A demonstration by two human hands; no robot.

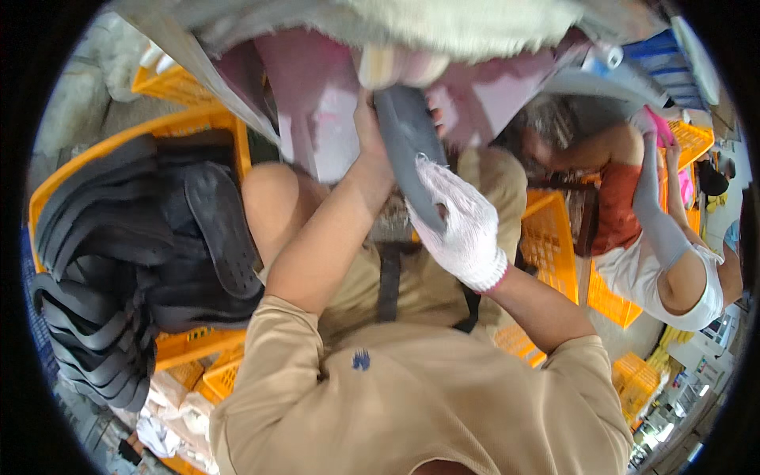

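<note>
Shoe sole (404, 127) is gripped by the fingers of bare left hand (371, 133) and gloved right hand (465, 218), apparently presented to the cream roller (398, 68) just beyond; steady holding seems called for.

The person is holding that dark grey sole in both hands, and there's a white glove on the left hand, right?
Not quite: the head view shows the white glove on the right hand; the left hand is bare. Both do hold the dark grey sole.
</note>
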